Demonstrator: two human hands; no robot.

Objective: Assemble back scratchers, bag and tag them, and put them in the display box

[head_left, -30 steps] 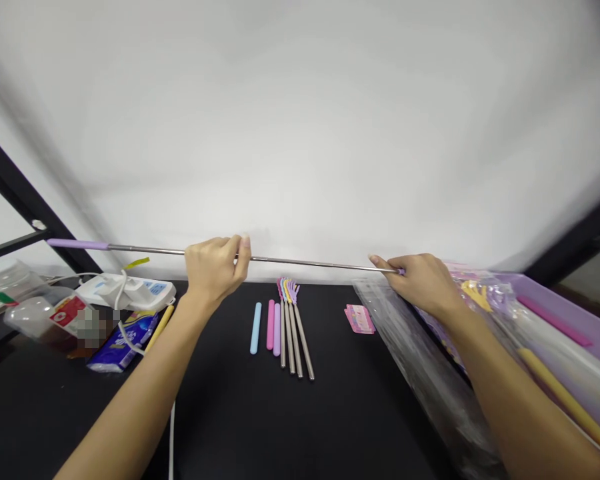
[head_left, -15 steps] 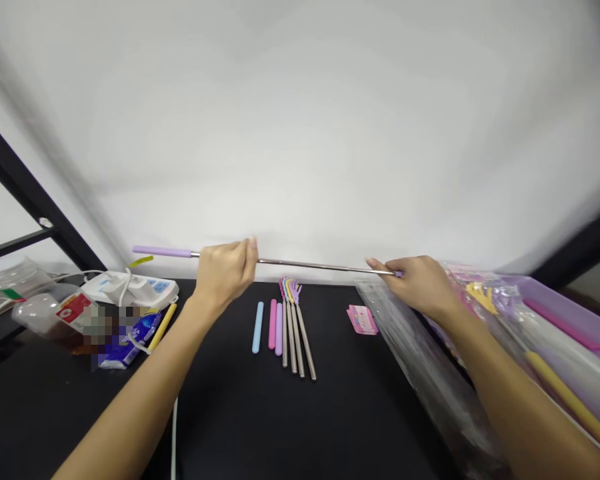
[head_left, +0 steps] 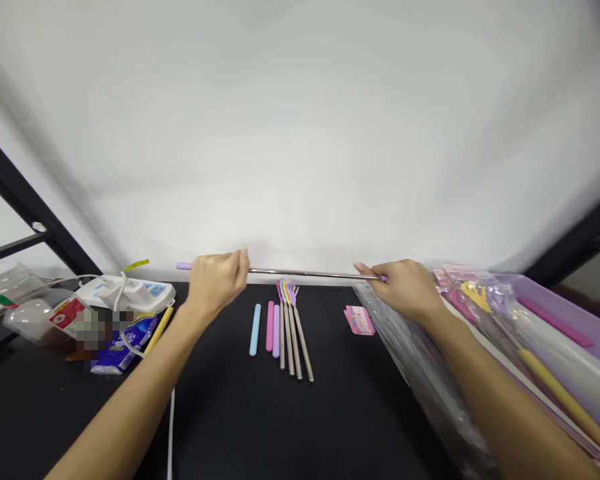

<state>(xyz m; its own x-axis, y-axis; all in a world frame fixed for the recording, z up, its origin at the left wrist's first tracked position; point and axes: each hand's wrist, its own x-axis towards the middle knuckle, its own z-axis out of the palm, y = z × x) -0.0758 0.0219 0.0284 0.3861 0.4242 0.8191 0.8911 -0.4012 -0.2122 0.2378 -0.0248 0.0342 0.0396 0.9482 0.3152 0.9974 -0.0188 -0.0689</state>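
Above the black table, my left hand (head_left: pixel 217 280) is wrapped round a back scratcher (head_left: pixel 305 273) with a metal rod and purple handle. The tip of the handle pokes out to the left of that fist; the rest is hidden in it. At the rod's other end, my right hand (head_left: pixel 405 287) is closed round the purple head, mostly covered by the fingers. Below lie several metal back scratcher rods (head_left: pixel 296 340) with coloured claw heads. Beside them are a blue handle (head_left: pixel 255 330), a pink handle (head_left: pixel 270 327) and a purple handle (head_left: pixel 277 331).
Pink cards (head_left: pixel 360 321) and clear plastic sleeves (head_left: pixel 405 353) lie on the right. A purple bin (head_left: pixel 545 300) with packed scratchers stands beyond. At left are a power strip (head_left: pixel 155 291), a blue packet (head_left: pixel 123 347), a yellow handle (head_left: pixel 160 330) and a white cable (head_left: pixel 171 433).
My left hand now covers most of the purple handle, which earlier stuck out fully to its left. Less of the scratcher's length shows. My right hand keeps its grip on the head end.
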